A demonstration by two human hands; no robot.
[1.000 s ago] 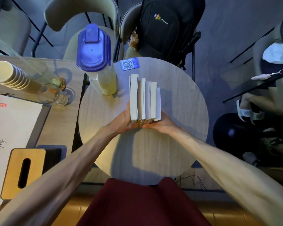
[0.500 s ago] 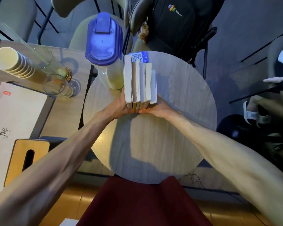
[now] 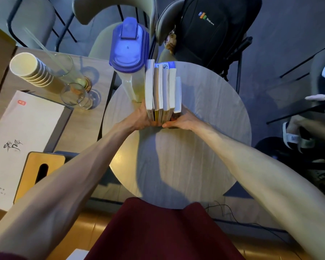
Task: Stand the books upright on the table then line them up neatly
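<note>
Several books (image 3: 162, 91) stand upright side by side in a tight row on the round wooden table (image 3: 195, 147), page edges up, spines toward me. My left hand (image 3: 139, 119) presses against the left side and near end of the row. On the right side, my right hand (image 3: 180, 121) clamps the near end. Both hands squeeze the row together. The rightmost book is shorter than the others. The row's far end hides part of a blue QR card (image 3: 165, 65).
A tall pitcher with a blue lid (image 3: 129, 53) stands touching close to the left of the books. On the left table sit stacked paper cups (image 3: 29, 70), glasses (image 3: 75, 94), a menu (image 3: 21, 132) and a wooden tissue box (image 3: 39, 169). A black backpack (image 3: 210, 27) rests on a chair behind.
The row of books, held between both hands, has slid away from me toward the table's far edge, next to the pitcher, and now covers part of the QR card.
</note>
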